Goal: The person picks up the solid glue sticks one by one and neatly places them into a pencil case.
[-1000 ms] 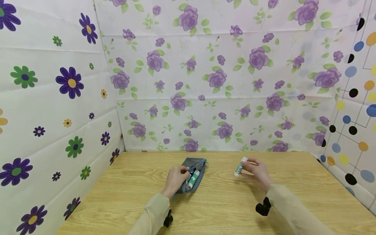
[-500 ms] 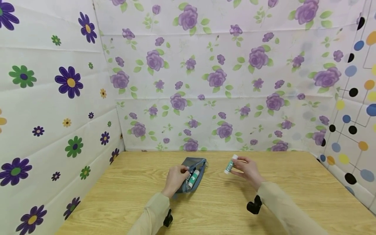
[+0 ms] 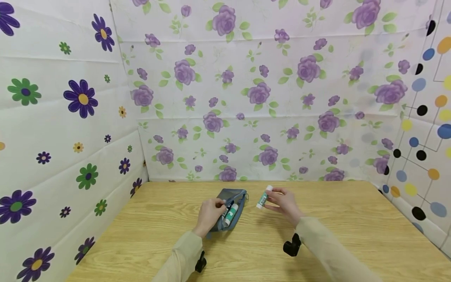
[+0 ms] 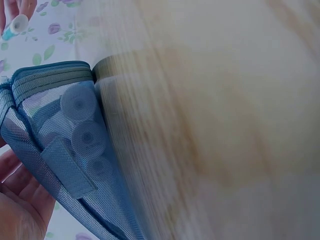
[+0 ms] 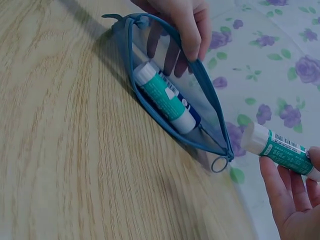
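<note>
A blue mesh zipper pouch lies unzipped on the table. My left hand pinches its edge between thumb and fingers, holding the mouth wide. Inside rests a green-and-white glue stick, with a dark blue tube partly hidden beside it. Through the mesh in the left wrist view, several round tube ends show. My right hand grips another green-and-white glue stick by its side, tilted, in the air just right of the pouch.
The wooden table runs back to a flowered cloth wall. More patterned cloth hangs at the left and right sides. A small ring dangles from the zipper end of the pouch.
My right hand has moved left with the glue stick, from well right of the pouch to close beside it. The left hand and the pouch have stayed in place.
</note>
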A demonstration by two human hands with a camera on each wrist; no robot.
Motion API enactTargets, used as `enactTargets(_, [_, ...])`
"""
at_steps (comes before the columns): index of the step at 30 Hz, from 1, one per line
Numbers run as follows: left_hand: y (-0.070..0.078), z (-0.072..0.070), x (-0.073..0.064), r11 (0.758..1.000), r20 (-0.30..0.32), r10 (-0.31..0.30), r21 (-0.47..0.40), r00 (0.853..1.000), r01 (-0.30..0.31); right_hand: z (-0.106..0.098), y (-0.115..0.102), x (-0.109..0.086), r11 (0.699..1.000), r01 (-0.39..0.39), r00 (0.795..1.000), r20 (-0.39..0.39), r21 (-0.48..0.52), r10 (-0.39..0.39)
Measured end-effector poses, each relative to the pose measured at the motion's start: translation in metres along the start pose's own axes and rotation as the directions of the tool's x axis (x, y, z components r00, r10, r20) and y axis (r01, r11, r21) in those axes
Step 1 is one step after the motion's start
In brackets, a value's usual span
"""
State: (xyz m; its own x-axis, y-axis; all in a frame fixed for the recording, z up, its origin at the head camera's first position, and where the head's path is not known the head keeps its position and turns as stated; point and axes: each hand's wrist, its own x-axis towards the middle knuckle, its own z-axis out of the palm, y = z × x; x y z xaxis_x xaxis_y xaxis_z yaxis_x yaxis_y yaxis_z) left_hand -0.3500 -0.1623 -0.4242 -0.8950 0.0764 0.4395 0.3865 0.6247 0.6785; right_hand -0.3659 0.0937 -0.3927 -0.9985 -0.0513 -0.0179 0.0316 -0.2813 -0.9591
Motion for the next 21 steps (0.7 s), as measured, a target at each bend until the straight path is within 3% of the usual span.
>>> enactTargets(21, [-0.001,0.001,0.001,1.0,0.001,-0.005,0.001,1.0,0.005,0.027,0.012,-0.002,0.999,-0.037,0.999,0.021,0.031,0.036])
